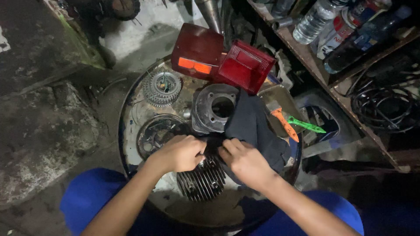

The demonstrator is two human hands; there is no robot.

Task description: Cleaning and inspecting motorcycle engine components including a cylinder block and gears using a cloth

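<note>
Both hands, left hand (180,153) and right hand (245,162), pinch the dark cloth (253,124) over a finned grey metal cylinder (202,180) (near edge of the round drum top (131,126)).

On the wooden shelf (306,52) at the upper right, three containers are lying side by side. A clear plastic bottle (316,18) is showing a pale label band. Beside it, a white can (337,35) is wearing a red and white label. Next to that, a dark bottle (367,37) is carrying a blue label.
</note>
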